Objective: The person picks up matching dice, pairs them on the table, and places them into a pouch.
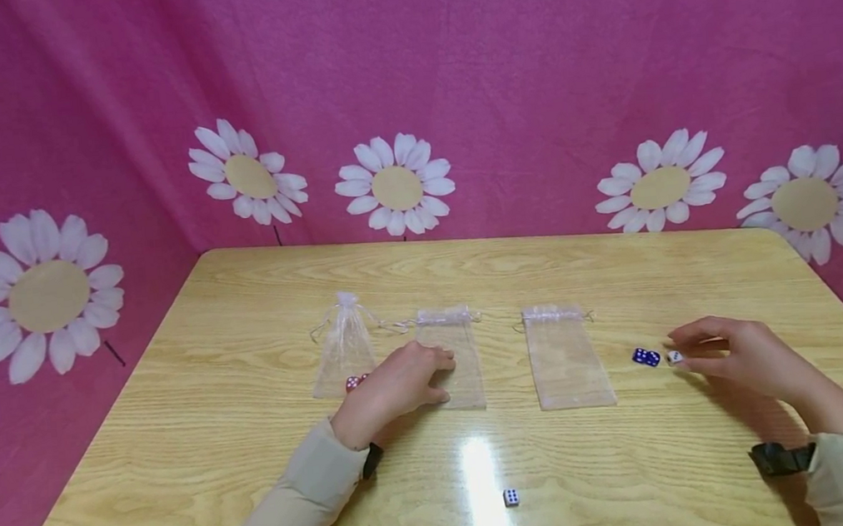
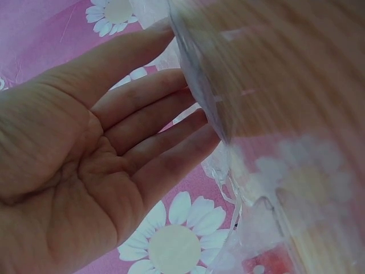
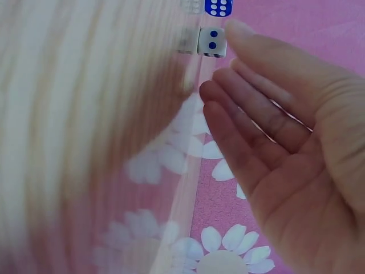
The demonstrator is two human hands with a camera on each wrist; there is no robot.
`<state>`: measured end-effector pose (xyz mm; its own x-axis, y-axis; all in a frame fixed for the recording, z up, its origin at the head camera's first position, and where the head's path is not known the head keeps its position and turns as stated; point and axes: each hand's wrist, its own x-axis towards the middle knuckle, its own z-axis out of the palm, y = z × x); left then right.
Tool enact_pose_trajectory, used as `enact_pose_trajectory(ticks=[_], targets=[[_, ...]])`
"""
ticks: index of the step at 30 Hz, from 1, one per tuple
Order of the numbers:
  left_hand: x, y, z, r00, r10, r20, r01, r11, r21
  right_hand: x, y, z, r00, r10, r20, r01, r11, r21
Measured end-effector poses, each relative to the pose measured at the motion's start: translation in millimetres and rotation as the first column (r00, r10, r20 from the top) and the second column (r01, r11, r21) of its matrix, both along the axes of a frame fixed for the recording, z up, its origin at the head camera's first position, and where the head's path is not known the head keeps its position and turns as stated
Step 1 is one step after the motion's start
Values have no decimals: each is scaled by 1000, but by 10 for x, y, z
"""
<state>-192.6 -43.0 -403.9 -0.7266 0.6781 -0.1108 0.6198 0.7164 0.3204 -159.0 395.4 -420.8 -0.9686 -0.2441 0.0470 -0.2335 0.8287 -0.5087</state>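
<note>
My left hand rests over the middle sheer organza pouch, fingertips at its near side. In the left wrist view its fingers are long and loosely extended against the pouch's edge. My right hand is at the right with relaxed fingers. Its thumb tip is right beside a white die on the table, which shows two blue dots in the right wrist view. Just left of that die lie two blue dice side by side.
Left of the middle pouch lies a pouch with its neck gathered and red dice inside. A flat pouch lies right of centre. Another white die sits toward the table's front. A pink flowered cloth hangs behind the wooden table.
</note>
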Motion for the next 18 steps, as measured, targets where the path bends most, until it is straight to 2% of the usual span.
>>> enact_pose_trajectory(ticks=[1,7,8,15,18], targets=[[-27,-15,-58,1000,-16,-18,16,1000,7,-1,0,-1,1000,2,0,-2,1000,8],[-28,-15,-57,1000,-14,-8,14,1000,18,-12,-43,-10,999,35,-32,-33,996,78],[-1,0,2,1000,4,14,-4,1000,14,-13,-51,-14,998,46,-49,-41,995,88],[-14,13,-9,999,29,36,-29,1000,-7,-10,-74,-53,967,132,-220,-97,982,164],[-12,9,-13,999,30,36,-30,1000,-5,-15,-81,-67,958,150,-243,-105,977,188]])
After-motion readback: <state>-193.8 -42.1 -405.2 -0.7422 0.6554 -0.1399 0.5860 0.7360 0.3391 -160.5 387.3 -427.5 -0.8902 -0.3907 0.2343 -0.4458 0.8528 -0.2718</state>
